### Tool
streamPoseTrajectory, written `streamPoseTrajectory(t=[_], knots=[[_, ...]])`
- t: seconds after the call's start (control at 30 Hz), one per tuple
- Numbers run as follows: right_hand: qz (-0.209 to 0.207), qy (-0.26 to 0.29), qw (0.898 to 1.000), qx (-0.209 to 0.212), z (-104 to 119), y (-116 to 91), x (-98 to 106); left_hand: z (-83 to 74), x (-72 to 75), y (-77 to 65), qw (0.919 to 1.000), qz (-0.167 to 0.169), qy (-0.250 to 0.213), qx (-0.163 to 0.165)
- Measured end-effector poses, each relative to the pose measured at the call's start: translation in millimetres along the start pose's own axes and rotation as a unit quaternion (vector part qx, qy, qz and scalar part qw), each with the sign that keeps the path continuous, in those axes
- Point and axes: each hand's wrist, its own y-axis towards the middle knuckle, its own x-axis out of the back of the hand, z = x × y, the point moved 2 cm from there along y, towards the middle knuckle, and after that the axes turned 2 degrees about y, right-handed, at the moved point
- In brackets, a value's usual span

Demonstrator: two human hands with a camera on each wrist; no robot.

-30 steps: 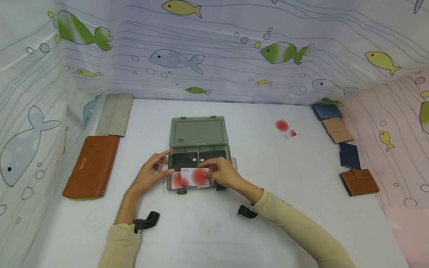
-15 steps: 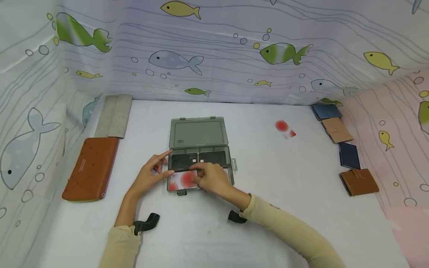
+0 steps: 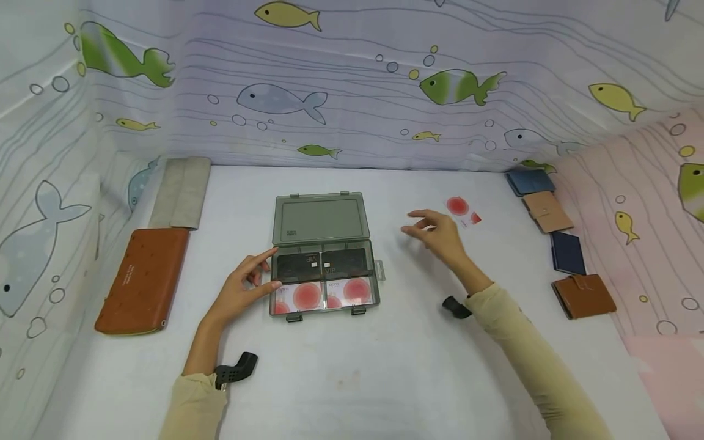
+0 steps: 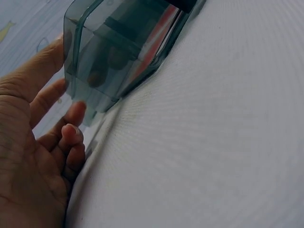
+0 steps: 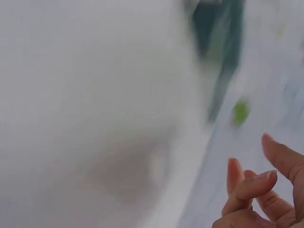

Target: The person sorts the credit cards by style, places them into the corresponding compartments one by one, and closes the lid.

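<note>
A grey-green clear plastic box [image 3: 376, 292] lies with its lid [image 3: 321, 218] folded back on the table. Two black VIP cards [image 3: 344, 263] fill its rear compartments, and two white cards with red circles [image 3: 354, 291] lie in the front ones. My left hand [image 3: 243, 286] touches the box's left side with forefinger and thumb extended; the left wrist view shows its fingertips at the clear wall. My right hand [image 3: 438, 237] is over the table right of the box, fingers loosely bent and holding nothing. Just beyond it lies a loose red-and-white card [image 3: 459, 206].
At the left are a brown zip wallet [image 3: 144, 278] and a grey folded wallet [image 3: 181, 192]. Along the right side sit a blue wallet [image 3: 530, 182], a tan one [image 3: 547, 211], a navy one [image 3: 568, 252] and a brown one [image 3: 585, 296]. A fish-print curtain stands behind.
My right hand set the red-and-white card down in the box's front left compartment, let go, and moved right and back toward the loose card. The left hand stayed at the box.
</note>
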Motion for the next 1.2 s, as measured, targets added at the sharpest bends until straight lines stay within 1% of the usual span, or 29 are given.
streamPoseTrajectory(t=[0.1,0.2,0.3,0.37,0.47,0.57,0.7,0.77,0.83,1.0,1.07,1.17,1.2], knots=[[-0.042,-0.036,0.998,-0.035,-34,17,32,1.8,0.0,-1.3,1.0,0.0,0.0,0.004],[-0.076,-0.068,0.992,-0.071,-62,26,57,2.8,-0.2,-2.6,1.0,0.001,0.0,0.006],[-0.096,-0.101,0.984,-0.113,-80,29,73,2.7,-0.2,-3.6,1.0,0.001,-0.002,0.007],[-0.102,-0.112,0.978,-0.141,-87,30,80,2.8,-0.5,-3.8,1.0,0.0,-0.002,0.007],[-0.104,-0.115,0.971,-0.181,-92,29,86,8.0,-1.7,-3.4,1.0,-0.002,0.001,0.005],[-0.104,-0.104,0.967,-0.209,-95,29,87,21.1,-3.4,-2.0,0.9999,-0.006,0.008,0.004],[-0.108,-0.103,0.965,-0.214,-96,33,86,38.6,-3.8,0.3,0.9998,-0.01,0.012,0.008],[-0.116,-0.098,0.966,-0.211,-96,34,86,42.5,-3.4,1.4,0.9999,-0.008,0.009,0.005],[-0.127,-0.089,0.967,-0.203,-94,33,86,43.2,-3.0,2.1,1.0,-0.006,0.002,0.005],[-0.169,-0.048,0.967,-0.184,-91,27,87,15.4,0.0,0.8,1.0,0.001,-0.004,0.006],[-0.177,-0.021,0.967,-0.183,-89,23,88,4.0,1.2,0.0,1.0,0.003,0.0,0.005],[-0.178,0.029,0.965,-0.19,-81,15,88,2.2,2.3,0.0,1.0,0.003,0.003,0.006],[-0.172,0.044,0.965,-0.192,-77,13,88,1.5,2.7,-0.1,1.0,0.002,0.004,0.005]])
